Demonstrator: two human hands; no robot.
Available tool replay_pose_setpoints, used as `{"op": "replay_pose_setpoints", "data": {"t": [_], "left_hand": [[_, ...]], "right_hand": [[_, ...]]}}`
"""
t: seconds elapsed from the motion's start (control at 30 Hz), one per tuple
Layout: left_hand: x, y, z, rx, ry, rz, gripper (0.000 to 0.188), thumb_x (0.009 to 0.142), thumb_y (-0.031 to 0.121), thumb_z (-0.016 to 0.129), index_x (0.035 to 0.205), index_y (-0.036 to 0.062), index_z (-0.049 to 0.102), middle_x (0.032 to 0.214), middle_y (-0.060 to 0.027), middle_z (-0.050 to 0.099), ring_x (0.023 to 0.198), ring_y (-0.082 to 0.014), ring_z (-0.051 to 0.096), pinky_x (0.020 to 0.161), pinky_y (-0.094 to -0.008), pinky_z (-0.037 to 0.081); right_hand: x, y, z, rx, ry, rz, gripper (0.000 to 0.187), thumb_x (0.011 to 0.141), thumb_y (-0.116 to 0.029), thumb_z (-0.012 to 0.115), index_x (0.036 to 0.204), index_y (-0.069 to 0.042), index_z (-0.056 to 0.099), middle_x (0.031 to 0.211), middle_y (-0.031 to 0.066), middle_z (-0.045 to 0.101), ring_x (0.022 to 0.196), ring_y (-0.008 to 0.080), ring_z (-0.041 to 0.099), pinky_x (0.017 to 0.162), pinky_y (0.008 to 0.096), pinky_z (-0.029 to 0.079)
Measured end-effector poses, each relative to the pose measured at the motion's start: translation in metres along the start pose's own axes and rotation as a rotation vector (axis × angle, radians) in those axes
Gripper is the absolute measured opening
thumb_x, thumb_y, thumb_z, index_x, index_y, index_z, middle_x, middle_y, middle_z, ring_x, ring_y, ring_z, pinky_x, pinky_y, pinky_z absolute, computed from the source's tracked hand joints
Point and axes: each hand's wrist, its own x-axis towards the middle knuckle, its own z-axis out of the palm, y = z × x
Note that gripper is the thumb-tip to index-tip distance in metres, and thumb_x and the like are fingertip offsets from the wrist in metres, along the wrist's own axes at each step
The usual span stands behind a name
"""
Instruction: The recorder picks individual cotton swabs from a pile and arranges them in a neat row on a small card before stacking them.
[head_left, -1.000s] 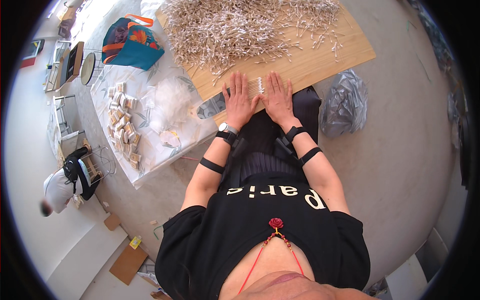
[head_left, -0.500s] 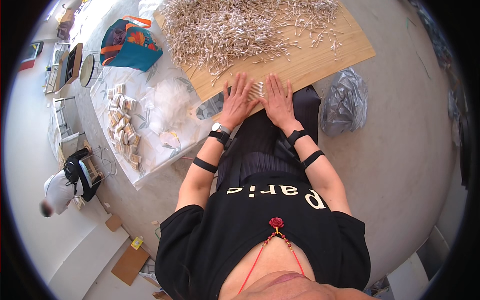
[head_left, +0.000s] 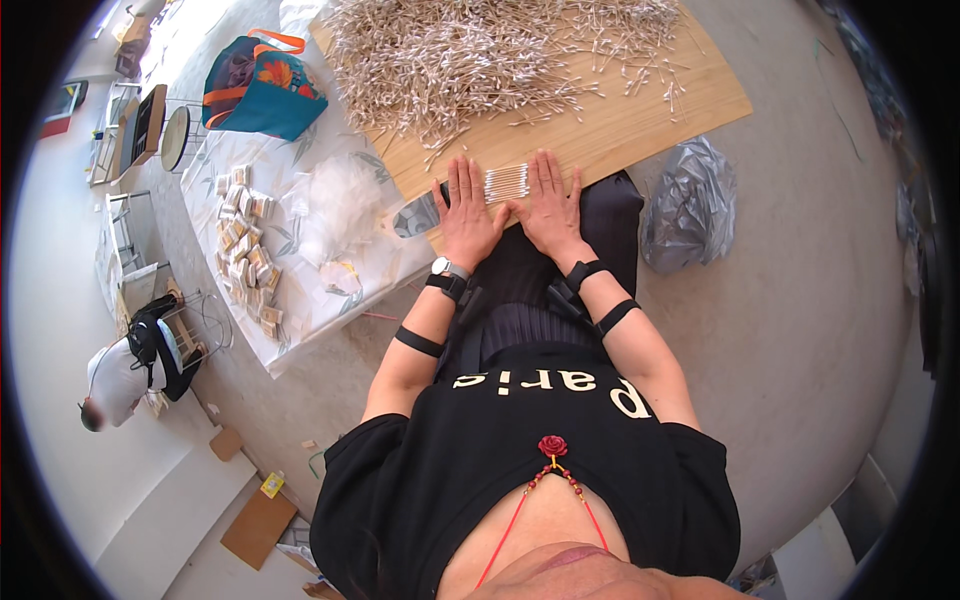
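Observation:
A small row of cotton swabs (head_left: 507, 183) lies side by side on the near edge of the wooden board (head_left: 690, 95). My left hand (head_left: 468, 215) rests flat at the row's left end, fingers stretched away from me. Flat at the right end lies my right hand (head_left: 547, 205), its fingers also straight. The thumbs come together just below the row. Farther up the board spreads a big loose heap of cotton swabs (head_left: 450, 70), thinning out toward the right.
Left of the board, a cloth-covered table (head_left: 300, 335) bears several small packs of swabs (head_left: 245, 250), clear plastic bags (head_left: 340, 210) and a teal tote bag (head_left: 280, 100). A grey plastic bag (head_left: 690, 205) stands at the right. Another person (head_left: 125, 375) sits far left.
My left hand has shifted slightly left and the hands are farther apart at the fingers. More of the swab row shows between them. The heap looks the same.

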Motion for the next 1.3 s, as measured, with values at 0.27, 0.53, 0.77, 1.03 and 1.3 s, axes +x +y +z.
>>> {"op": "replay_pose_setpoints", "data": {"t": [0.27, 0.53, 0.77, 1.03, 1.3], "left_hand": [[0.003, 0.003, 0.003, 0.024, 0.006, 0.002, 0.101, 0.093, 0.053, 0.063, 0.165, -0.0039, 0.020, 0.175, -0.0200, 0.013, 0.164, -0.0318, 0.003, 0.128, -0.0590, -0.005], [-0.001, -0.001, -0.003, -0.028, -0.003, -0.012, 0.097, 0.098, 0.058, 0.056, 0.164, -0.0043, 0.021, 0.175, -0.0203, 0.015, 0.164, -0.0320, 0.004, 0.128, -0.0580, -0.004], [0.000, 0.001, 0.001, 0.029, -0.028, 0.022, 0.093, 0.101, 0.056, 0.053, 0.165, -0.0034, 0.021, 0.176, -0.0184, 0.013, 0.164, -0.0316, 0.004, 0.128, -0.0582, -0.002], [0.000, 0.002, 0.000, -0.020, -0.017, 0.011, 0.091, 0.102, 0.053, 0.053, 0.165, -0.0031, 0.018, 0.175, -0.0200, 0.014, 0.164, -0.0332, 0.006, 0.128, -0.0569, -0.001], [0.000, -0.004, -0.006, -0.089, 0.000, 0.060, 0.098, 0.098, 0.057, 0.059, 0.164, -0.0045, 0.020, 0.174, -0.0215, 0.016, 0.163, -0.0333, 0.006, 0.129, -0.0564, 0.000]], "right_hand": [[0.004, -0.007, 0.001, -0.063, -0.022, -0.019, 0.089, 0.104, -0.065, 0.037, 0.166, -0.003, 0.023, 0.175, 0.0128, 0.016, 0.164, 0.0239, 0.006, 0.128, 0.0607, -0.005], [0.002, 0.005, -0.001, 0.015, 0.032, -0.030, 0.085, 0.105, -0.062, 0.039, 0.166, -0.004, 0.025, 0.175, 0.0126, 0.019, 0.164, 0.0243, 0.010, 0.128, 0.0610, -0.001], [0.004, -0.002, 0.000, -0.057, 0.009, -0.046, 0.083, 0.106, -0.059, 0.038, 0.165, -0.003, 0.027, 0.175, 0.0116, 0.020, 0.164, 0.0236, 0.009, 0.128, 0.0632, -0.002], [0.004, 0.000, -0.003, 0.009, 0.014, -0.042, 0.081, 0.107, -0.056, 0.040, 0.165, -0.003, 0.025, 0.175, 0.0124, 0.019, 0.163, 0.0242, 0.010, 0.129, 0.0610, 0.000], [0.005, 0.003, -0.009, 0.118, 0.084, -0.058, 0.077, 0.107, -0.049, 0.046, 0.165, -0.002, 0.026, 0.173, 0.0147, 0.022, 0.163, 0.0262, 0.014, 0.129, 0.0582, 0.005]]}}
